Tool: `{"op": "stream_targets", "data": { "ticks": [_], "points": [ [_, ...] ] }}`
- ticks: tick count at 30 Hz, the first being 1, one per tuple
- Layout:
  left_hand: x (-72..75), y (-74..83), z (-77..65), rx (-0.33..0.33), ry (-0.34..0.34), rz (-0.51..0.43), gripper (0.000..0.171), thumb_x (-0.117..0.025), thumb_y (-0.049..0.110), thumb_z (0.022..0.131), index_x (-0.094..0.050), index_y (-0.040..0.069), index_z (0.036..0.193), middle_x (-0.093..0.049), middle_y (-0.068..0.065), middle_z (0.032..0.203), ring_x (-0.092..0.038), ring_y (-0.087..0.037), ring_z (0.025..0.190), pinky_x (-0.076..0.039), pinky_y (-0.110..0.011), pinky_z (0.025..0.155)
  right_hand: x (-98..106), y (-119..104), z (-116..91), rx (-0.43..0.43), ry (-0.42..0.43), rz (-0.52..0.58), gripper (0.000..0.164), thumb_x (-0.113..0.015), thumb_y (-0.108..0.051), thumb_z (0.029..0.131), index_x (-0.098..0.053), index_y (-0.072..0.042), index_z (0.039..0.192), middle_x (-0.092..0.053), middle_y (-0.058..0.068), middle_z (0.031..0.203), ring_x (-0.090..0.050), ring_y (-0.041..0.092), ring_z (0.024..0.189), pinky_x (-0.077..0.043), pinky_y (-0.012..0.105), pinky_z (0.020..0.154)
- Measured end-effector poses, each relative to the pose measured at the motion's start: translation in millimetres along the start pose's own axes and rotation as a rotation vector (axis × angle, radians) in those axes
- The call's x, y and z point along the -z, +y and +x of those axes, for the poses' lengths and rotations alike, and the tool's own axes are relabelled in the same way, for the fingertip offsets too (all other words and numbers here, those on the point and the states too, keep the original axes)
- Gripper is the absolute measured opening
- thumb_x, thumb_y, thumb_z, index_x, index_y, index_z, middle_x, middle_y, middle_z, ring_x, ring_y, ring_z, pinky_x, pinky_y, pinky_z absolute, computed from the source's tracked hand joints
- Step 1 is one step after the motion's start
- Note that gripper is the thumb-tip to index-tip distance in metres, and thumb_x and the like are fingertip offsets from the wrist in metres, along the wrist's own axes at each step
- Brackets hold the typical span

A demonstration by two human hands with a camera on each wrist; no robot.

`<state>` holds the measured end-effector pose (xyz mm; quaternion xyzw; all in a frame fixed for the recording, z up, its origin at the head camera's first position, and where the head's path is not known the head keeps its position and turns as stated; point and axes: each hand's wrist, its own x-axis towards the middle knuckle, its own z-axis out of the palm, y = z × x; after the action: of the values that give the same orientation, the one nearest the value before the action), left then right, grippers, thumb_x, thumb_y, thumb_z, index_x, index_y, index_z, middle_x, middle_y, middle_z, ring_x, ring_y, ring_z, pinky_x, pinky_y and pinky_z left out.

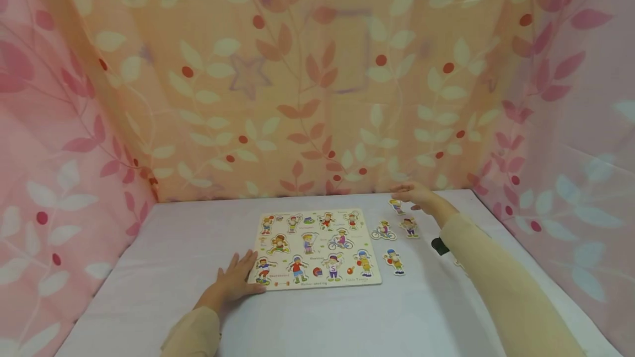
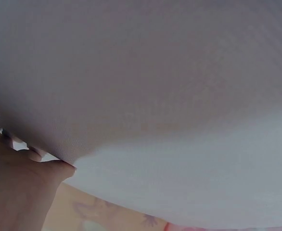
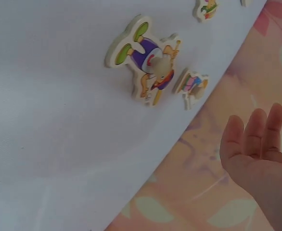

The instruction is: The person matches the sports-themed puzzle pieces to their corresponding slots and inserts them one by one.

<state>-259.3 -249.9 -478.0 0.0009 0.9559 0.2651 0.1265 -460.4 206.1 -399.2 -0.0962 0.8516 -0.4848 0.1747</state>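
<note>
1. While the puzzle board (image 1: pixel 294 244) lies left of loose pieces (image 1: pixel 394 263), the right sleeve (image 1: pixel 498 285) partly hides a black object (image 1: pixel 439 246).
2. The left hand (image 1: pixel 233 281) touches the board's left edge, fingers spread; the right hand (image 1: pixel 419 197), apparently empty, extends its fingers near the farthest piece (image 1: pixel 397 206).
3. Only the right wrist view clearly shows the batter piece's (image 3: pixel 144 57) knob (image 3: pixel 159 66).

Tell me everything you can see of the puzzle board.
The puzzle board is a thin, pale cream rectangle with rounded corners, apparently wood. It bears colourful cartoon figures in three rows, with small lettering between them; whether each is a fitted piece or a print is unclear. It lies flat on the white tabletop, left of the loose pieces. The left hand rests against its near left corner.
</note>
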Motion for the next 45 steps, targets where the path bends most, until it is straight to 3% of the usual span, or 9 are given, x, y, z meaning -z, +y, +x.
{"op": "stream_targets", "data": {
  "ticks": [8,12,17,22,28,32,37,42,45],
  "points": [
    [-1.4,-2.6,-2.0,0.003,0.006,0.016,0.103,-0.077,0.047,0.077,-0.025,-0.001,0.152,-0.016,-0.025,0.157,-0.001,-0.049,0.143,0.002,-0.073,0.106,-3.2,29.3,7.1,-0.062,0.072,0.038,0.050,-0.057,-0.017,0.098,-0.041,0.003,0.142,-0.036,0.028,0.148,-0.033,0.046,0.132,-0.032,0.064,0.101],
    [-0.4,-2.6,-4.3,-0.004,0.006,0.010,0.102,-0.077,0.046,0.077,-0.026,-0.001,0.151,-0.017,-0.026,0.157,-0.002,-0.050,0.142,0.002,-0.074,0.105,-7.6,45.7,10.6,-0.107,0.119,0.033,0.050,-0.060,-0.018,0.097,-0.045,0.001,0.141,-0.040,0.025,0.145,-0.044,0.038,0.120,-0.042,0.047,0.088],
    [0.2,-1.4,-7.1,0.001,0.006,0.005,0.102,-0.078,0.046,0.077,-0.026,-0.001,0.151,-0.017,-0.026,0.157,-0.002,-0.050,0.142,0.001,-0.073,0.105,-9.4,63.6,18.4,-0.153,0.171,0.033,0.053,-0.063,-0.019,0.095,-0.046,-0.001,0.141,-0.039,0.026,0.144,-0.045,0.029,0.104,-0.041,0.031,0.072],
    [-0.8,-0.7,-8.7,-0.006,0.009,0.001,0.102,-0.078,0.044,0.077,-0.026,-0.001,0.151,-0.017,-0.026,0.156,-0.002,-0.051,0.142,0.002,-0.074,0.105,-6.5,78.0,30.5,-0.207,0.184,0.069,0.064,-0.067,-0.024,0.092,-0.040,-0.003,0.146,-0.024,0.027,0.154,-0.036,0.037,0.124,-0.041,0.040,0.087],
    [-0.4,1.4,-9.5,0.000,0.015,0.003,0.101,-0.078,0.042,0.077,-0.025,0.000,0.152,-0.018,-0.025,0.157,-0.003,-0.050,0.143,0.001,-0.074,0.105,-3.5,80.6,40.5,-0.268,0.164,0.134,0.067,-0.068,-0.026,0.091,-0.039,-0.004,0.148,-0.017,0.025,0.157,-0.024,0.040,0.135,-0.028,0.050,0.107],
    [0.5,2.3,-9.2,-0.001,0.015,-0.010,0.101,-0.079,0.041,0.077,-0.026,-0.001,0.151,-0.017,-0.025,0.157,-0.002,-0.049,0.143,0.002,-0.073,0.106,-0.3,76.0,41.0,-0.303,0.108,0.071,0.068,-0.068,-0.028,0.091,-0.039,-0.004,0.147,-0.015,0.028,0.156,-0.014,0.044,0.142,-0.015,0.056,0.115],
    [2.0,2.9,-9.4,-0.009,0.012,-0.022,0.099,-0.079,0.039,0.077,-0.026,-0.001,0.151,-0.017,-0.025,0.157,-0.002,-0.050,0.143,0.002,-0.073,0.105,4.9,73.9,45.1,-0.321,0.069,-0.065,0.066,-0.069,-0.033,0.090,-0.044,-0.007,0.145,-0.021,0.029,0.154,-0.028,0.041,0.132,-0.027,0.051,0.109],
    [2.6,2.9,-10.0,-0.005,0.023,-0.033,0.099,-0.080,0.037,0.076,-0.027,-0.001,0.151,-0.017,-0.026,0.157,-0.003,-0.050,0.142,0.003,-0.073,0.105,1.9,70.7,49.4,-0.327,0.101,0.055,0.058,-0.073,-0.022,0.087,-0.052,-0.003,0.137,-0.034,0.025,0.150,-0.037,0.034,0.125,-0.035,0.044,0.105],
    [0.0,1.9,-9.5,-0.008,0.027,-0.029,0.099,-0.079,0.038,0.076,-0.027,-0.001,0.151,-0.018,-0.026,0.156,-0.003,-0.050,0.142,0.002,-0.074,0.105,-2.2,68.0,48.2,-0.304,0.118,0.047,0.051,-0.070,-0.015,0.088,-0.053,0.003,0.132,-0.041,0.027,0.144,-0.040,0.037,0.125,-0.034,0.048,0.107]
  ]
}}
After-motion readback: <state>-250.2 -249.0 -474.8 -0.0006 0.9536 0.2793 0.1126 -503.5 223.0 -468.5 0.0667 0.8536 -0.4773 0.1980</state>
